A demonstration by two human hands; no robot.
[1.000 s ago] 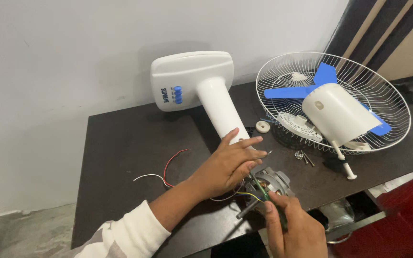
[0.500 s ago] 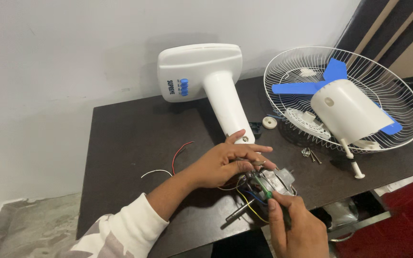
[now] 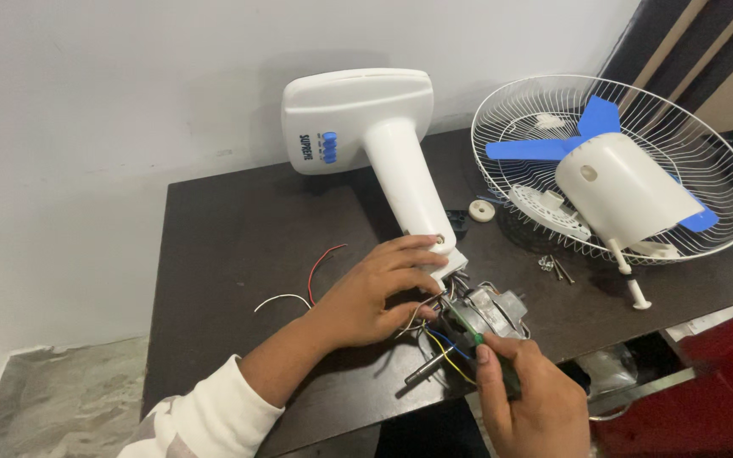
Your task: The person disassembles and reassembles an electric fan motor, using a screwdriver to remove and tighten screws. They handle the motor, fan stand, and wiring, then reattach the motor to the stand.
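Motor: one grey metal fan motor [image 3: 494, 309] is seen near the front edge of the table [image 3: 214, 254], just below the lower end of the white stand. Its shaft [image 3: 426, 371] points down-left toward the table's front edge; the long axis runs from upper right to lower left.
Hidden parts: the motor's left side is covered by the left hand, and the wiring at the joint is too tangled to be traced.
Left hand [image 3: 375, 293]: laid over the stand's end and the motor's left side, fingers spread and loosely curled, pressing rather than clasping; a white sleeve [image 3: 205, 420] is cut off at the lower edge.
Right hand [image 3: 532, 403]: partly cut off at the bottom; fingers closed around a green-handled screwdriver [image 3: 477, 331], its tip set against the motor.
Wires: several are counted. Yellow and blue ones [image 3: 447, 348] run under the motor; one red [image 3: 322, 259] and one white [image 3: 282, 299] trail left across the table.
Stand: one white fan stand [image 3: 383, 153] lies flat, base toward the wall, neck pointing down-right to the motor; blue buttons [image 3: 330, 147] are on the base.
Guard: one white wire guard [image 3: 638, 110] lies at right, holding a blue blade [image 3: 536, 148] and a white motor cover [image 3: 625, 191].
Small parts: one white round knob [image 3: 482, 210]; a few screws [image 3: 553, 267], number hard to make out.
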